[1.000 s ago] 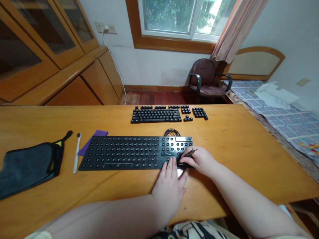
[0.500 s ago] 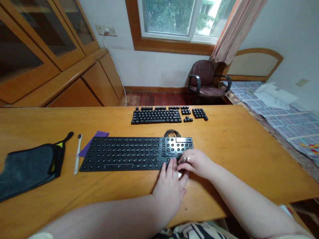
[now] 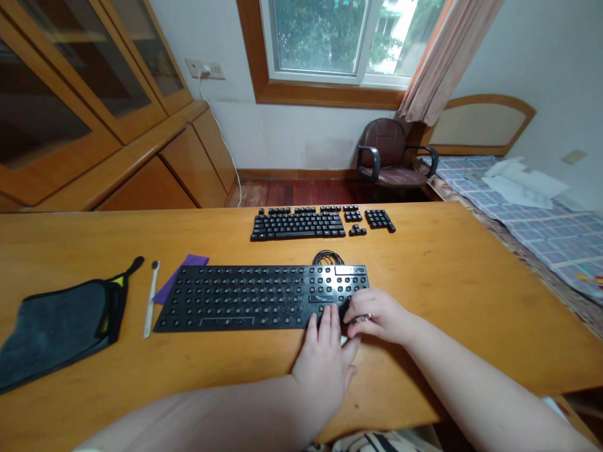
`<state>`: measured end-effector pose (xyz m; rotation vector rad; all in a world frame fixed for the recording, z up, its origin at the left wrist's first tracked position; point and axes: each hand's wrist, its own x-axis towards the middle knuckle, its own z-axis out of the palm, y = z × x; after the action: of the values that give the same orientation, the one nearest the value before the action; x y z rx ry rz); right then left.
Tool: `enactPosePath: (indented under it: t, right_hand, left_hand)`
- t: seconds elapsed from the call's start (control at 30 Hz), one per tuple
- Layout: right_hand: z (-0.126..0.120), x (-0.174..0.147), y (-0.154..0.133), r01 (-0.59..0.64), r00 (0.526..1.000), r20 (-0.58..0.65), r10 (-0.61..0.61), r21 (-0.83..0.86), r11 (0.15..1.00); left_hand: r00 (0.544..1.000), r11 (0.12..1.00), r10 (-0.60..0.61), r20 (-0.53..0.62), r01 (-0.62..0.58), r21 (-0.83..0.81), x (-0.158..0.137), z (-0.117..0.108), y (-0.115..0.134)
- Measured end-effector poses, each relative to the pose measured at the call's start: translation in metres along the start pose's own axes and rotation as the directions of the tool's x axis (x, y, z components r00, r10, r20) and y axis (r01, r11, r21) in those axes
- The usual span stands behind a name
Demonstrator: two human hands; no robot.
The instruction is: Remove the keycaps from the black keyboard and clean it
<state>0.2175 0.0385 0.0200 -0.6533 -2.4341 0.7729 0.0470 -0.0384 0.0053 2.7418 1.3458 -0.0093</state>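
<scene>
A black keyboard base [image 3: 277, 320], its keycaps off and the switches bare, lies flat before me. My left hand [image 3: 323, 361] rests with outstretched fingers on its lower right edge. Beside it, my right hand [image 3: 377, 316] is curled with fingertips pressed down at the base's lower right corner. A small white thing [image 3: 343, 339] peeks out between the hands, too covered to name. What the right fingertips hold, if anything, is hidden. Behind the base sits a coiled black cable [image 3: 328, 256].
Black keycaps [image 3: 299, 225] are laid out in keyboard order at the desk's [image 3: 452, 276] far edge. Left of the base lie a purple cloth [image 3: 193, 260], a white toothbrush [image 3: 150, 304] and a dark grey cloth [image 3: 66, 320]. A chair [image 3: 386, 150] stands beyond.
My right hand has shifted slightly right and down along the base's corner. The left hand keeps its place on the base. The whole view has tilted a little.
</scene>
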Motion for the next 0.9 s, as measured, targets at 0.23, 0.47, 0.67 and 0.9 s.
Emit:
enactPosePath:
  t: [0.23, 0.47, 0.67, 0.9]
  right_hand:
    - [-0.002, 0.003, -0.008, -0.037, 0.995, 0.090, 0.043, -0.073, 0.997]
    - [-0.007, -0.002, -0.014, 0.072, 0.995, 0.084, -0.055, -0.203, 0.977]
    - [-0.016, -0.006, -0.020, 0.035, 0.995, -0.083, -0.046, -0.130, 0.991]
    - [-0.013, -0.006, -0.006, -0.282, 0.936, -0.219, 0.276, 0.002, 0.959]
  left_hand:
    - [1.000, 1.000, 0.013, 0.020, -0.013, -0.002, 0.001, -0.003, -0.002]
    - [0.999, 0.999, 0.041, 0.024, -0.041, 0.024, 0.002, -0.006, -0.002]
    - [0.999, 0.998, 0.043, -0.005, -0.043, 0.043, 0.001, -0.006, -0.001]
    - [1.000, 0.999, 0.019, 0.012, -0.020, 0.032, 0.002, -0.005, -0.002]
